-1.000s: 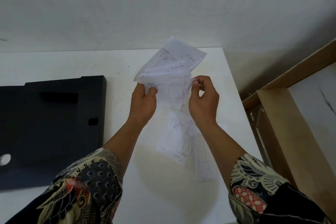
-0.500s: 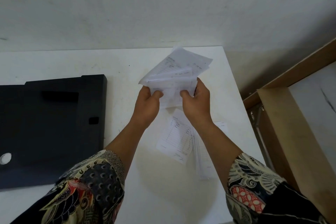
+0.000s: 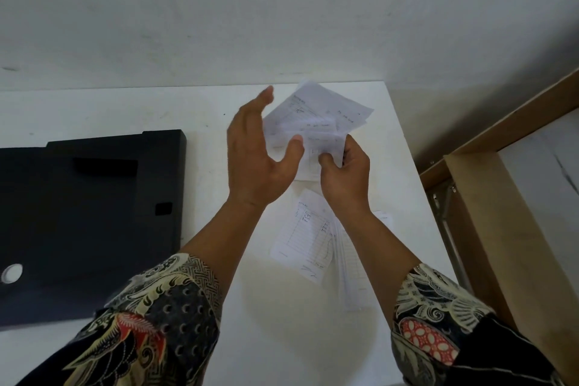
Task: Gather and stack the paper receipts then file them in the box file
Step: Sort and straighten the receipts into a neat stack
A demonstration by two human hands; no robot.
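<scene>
Item: loose bundle of paper receipts [image 3: 316,125], held above the white table [image 3: 282,338], at about 1 o'clock from table centre. Sheets fanned and skewed, corners out of line; printed and handwritten lines show but cannot be read.

Right hand [image 3: 344,175]: fingers closed, pinching the bundle at its lower edge, thumb on the near face.

Left hand [image 3: 257,160]: fingers spread and apart, palm turned toward the bundle's left edge, thumb tip just at the paper; gripping nothing.

Further receipts on the table [image 3: 305,238]: a few overlapping sheets lying flat under the right forearm, at about 3 o'clock, near the table's right edge. Count uncertain.

Black box file [image 3: 87,213]: lying flat at 9 o'clock, well apart from the papers; finger hole in the spine faces the near left. Appears closed.

Wooden frame [image 3: 488,229]: beside the table at right; not part of the task.

Step in hand, by judgement: squaring the held bundle. Gathering is not finished and nothing is filed.

Handling note: keep the right pinch light enough for sheets to slide; bring the flat left palm against the long edge, then tap the short edge on the table to align. Thin paper creases easily, so avoid squeezing the fan shut. Lay the squared bundle over the flat sheets, or lift those under it, before turning to the file.
</scene>
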